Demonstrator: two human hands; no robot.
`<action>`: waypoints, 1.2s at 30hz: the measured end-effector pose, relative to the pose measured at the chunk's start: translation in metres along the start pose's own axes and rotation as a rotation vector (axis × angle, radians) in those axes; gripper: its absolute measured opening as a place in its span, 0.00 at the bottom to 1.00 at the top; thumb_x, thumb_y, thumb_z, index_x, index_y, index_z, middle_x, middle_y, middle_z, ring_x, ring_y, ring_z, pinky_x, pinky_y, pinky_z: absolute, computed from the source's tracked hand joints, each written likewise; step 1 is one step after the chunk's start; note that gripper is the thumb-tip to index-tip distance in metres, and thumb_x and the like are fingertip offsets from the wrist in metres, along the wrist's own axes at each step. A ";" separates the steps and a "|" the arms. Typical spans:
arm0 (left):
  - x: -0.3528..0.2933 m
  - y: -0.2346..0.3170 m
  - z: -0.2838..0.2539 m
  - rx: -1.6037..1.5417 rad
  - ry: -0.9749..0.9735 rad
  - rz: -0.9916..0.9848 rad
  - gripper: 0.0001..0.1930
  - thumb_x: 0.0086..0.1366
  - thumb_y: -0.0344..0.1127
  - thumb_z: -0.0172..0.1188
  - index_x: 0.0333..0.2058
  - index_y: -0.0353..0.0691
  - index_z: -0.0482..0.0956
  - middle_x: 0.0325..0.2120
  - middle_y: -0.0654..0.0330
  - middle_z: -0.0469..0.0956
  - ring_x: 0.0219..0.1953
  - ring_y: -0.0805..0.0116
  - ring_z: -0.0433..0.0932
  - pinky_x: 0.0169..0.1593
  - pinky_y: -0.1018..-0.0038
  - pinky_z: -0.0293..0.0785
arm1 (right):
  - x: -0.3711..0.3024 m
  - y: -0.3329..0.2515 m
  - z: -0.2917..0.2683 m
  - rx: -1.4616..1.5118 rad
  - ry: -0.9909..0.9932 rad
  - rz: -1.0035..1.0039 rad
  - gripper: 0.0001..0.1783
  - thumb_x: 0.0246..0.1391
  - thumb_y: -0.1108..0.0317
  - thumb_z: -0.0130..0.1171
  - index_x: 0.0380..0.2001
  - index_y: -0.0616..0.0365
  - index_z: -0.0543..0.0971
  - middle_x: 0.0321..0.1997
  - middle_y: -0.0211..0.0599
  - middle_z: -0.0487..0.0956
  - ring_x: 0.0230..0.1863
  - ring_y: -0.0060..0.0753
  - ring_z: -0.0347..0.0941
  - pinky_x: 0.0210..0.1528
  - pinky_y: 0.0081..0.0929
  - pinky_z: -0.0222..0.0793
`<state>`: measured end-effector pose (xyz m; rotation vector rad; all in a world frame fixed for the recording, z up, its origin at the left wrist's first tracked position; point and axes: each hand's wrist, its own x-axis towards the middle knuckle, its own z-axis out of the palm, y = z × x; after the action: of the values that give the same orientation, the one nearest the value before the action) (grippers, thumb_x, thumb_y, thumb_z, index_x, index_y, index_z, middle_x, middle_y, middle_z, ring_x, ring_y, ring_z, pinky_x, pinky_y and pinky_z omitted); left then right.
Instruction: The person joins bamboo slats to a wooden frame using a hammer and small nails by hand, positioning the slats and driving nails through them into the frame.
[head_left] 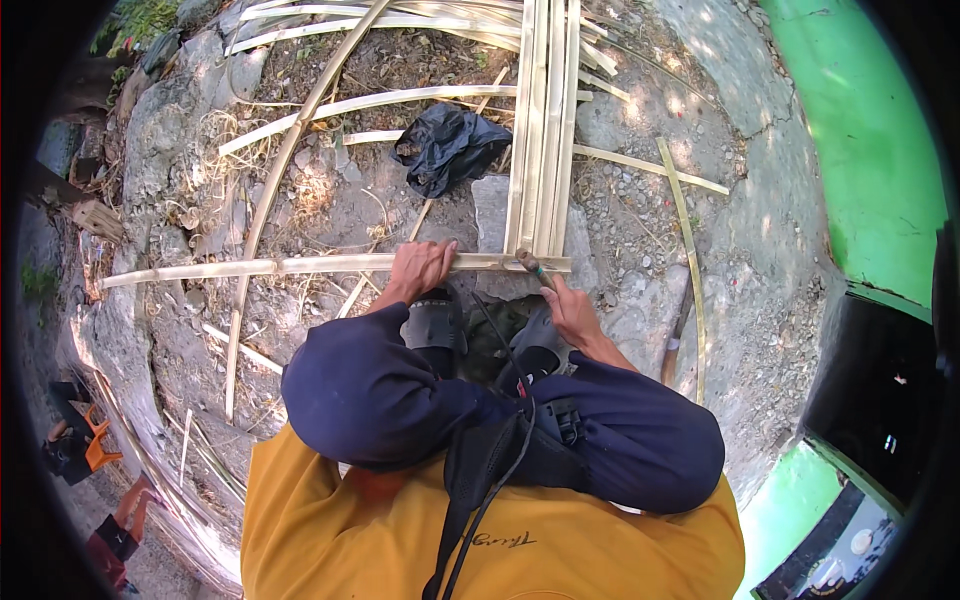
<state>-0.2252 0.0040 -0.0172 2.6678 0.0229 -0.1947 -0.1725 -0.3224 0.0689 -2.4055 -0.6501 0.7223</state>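
Note:
My left hand (pixel 422 268) is closed around a long split-bamboo strip (pixel 250 268) that lies crosswise in front of me. In my right hand (pixel 574 312) is a hammer (pixel 533 266), its handle partly teal. The hammer's head is over the right part of that strip, where the strip meets the near ends of several parallel bamboo strips (pixel 541 130). Those strips run side by side away from me. Whether the hammer's head touches the bamboo, I cannot tell.
A crumpled black plastic bag (pixel 450 148) lies left of the parallel strips. Loose bamboo strips (pixel 270 190) are scattered over the rough ground. A long tool with a wooden handle (pixel 671 362) rests at right, near a green wall (pixel 865 130). Other people (pixel 118 540) show at lower left.

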 end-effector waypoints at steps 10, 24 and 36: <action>-0.002 0.007 -0.009 0.005 0.016 -0.011 0.22 0.79 0.51 0.45 0.34 0.48 0.84 0.21 0.49 0.83 0.23 0.46 0.83 0.29 0.52 0.78 | 0.000 0.003 0.011 0.059 0.154 -0.053 0.14 0.72 0.58 0.54 0.45 0.58 0.72 0.23 0.64 0.78 0.27 0.73 0.77 0.27 0.62 0.69; 0.005 -0.011 -0.012 0.032 0.060 -0.021 0.23 0.80 0.49 0.45 0.30 0.45 0.82 0.19 0.49 0.81 0.21 0.46 0.81 0.27 0.53 0.76 | 0.016 0.001 0.017 0.058 0.140 -0.057 0.14 0.73 0.57 0.52 0.45 0.58 0.72 0.26 0.64 0.80 0.29 0.74 0.77 0.29 0.64 0.70; -0.003 0.007 -0.017 -0.057 -0.014 0.020 0.21 0.79 0.52 0.47 0.36 0.44 0.81 0.27 0.50 0.82 0.28 0.44 0.82 0.32 0.51 0.75 | -0.028 0.065 -0.009 0.071 0.490 0.120 0.17 0.73 0.55 0.52 0.45 0.60 0.73 0.24 0.58 0.78 0.30 0.71 0.77 0.31 0.59 0.67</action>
<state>-0.2253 0.0050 0.0014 2.6086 -0.0024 -0.2032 -0.1696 -0.3892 0.0453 -2.4355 -0.2749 0.1765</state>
